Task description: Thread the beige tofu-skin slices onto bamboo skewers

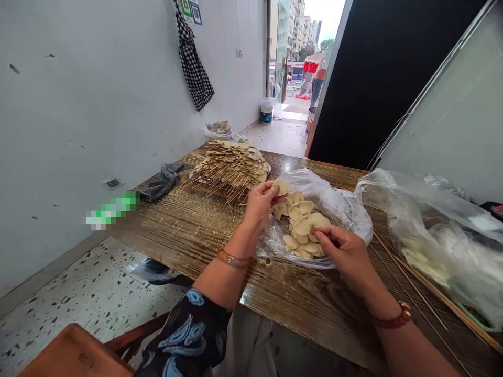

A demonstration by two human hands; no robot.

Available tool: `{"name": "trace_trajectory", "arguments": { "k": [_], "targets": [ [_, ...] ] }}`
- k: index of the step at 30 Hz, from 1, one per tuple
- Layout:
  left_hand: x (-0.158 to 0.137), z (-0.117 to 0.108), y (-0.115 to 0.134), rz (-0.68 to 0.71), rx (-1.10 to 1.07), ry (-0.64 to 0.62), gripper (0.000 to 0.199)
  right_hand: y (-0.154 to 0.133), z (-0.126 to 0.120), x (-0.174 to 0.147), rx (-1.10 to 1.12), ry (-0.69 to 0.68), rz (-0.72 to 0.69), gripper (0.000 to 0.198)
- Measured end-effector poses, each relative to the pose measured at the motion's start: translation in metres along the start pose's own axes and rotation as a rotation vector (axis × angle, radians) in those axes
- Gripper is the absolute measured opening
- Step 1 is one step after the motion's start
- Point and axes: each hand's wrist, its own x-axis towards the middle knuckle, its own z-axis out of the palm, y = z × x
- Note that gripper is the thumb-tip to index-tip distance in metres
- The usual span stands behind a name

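Observation:
My left hand (260,203) is closed, pinching a thin, pale beige round slice (281,187) between thumb and fingers. Lower and to the right, my right hand (346,252) pinches the edge of another pale slice (316,220) with thumb and forefinger. Beneath both hands, a heap of loose slices (302,243) lies on an opened clear plastic bag (320,184). Beyond my left hand rests a large stack of similar slices on thin wooden skewers (236,162), their bare ends pointing towards me. Whether a skewer is in either hand I cannot tell.
Loose bamboo skewers (412,283) lie on the wooden table (188,230) at right, beside a bulky plastic bag (444,241). A dark grey cloth (163,182) sits at the left edge. An orange-brown stool (74,353) stands at lower left. Behind are a checked cloth (194,68) and a doorway.

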Motion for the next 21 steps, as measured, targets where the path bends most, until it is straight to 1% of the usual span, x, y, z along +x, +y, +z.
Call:
{"name": "trace_trajectory", "arguments": {
  "k": [3,9,14,18,21],
  "targets": [
    [0.0016,-0.0007,-0.0008,0.035,-0.011,0.030,0.025,0.0006,0.0027,-0.0007,-0.022,-0.031,-0.014,0.029],
    [0.0011,-0.0005,-0.0005,0.042,-0.035,0.018,0.030,0.0031,0.0033,-0.0008,-0.027,-0.042,0.016,0.031],
    [0.0003,-0.0008,-0.0002,0.063,-0.027,0.001,0.030,0.0061,0.0044,-0.0004,-0.027,-0.048,0.018,0.032],
    [-0.0001,-0.0001,-0.0010,0.094,0.017,-0.001,0.029,0.0085,0.0045,-0.0006,-0.027,-0.048,0.023,0.032],
    [-0.0003,0.0006,-0.0021,0.148,0.093,0.012,0.026,0.0096,0.0042,-0.0001,-0.039,-0.041,0.026,0.032]
  ]
}}
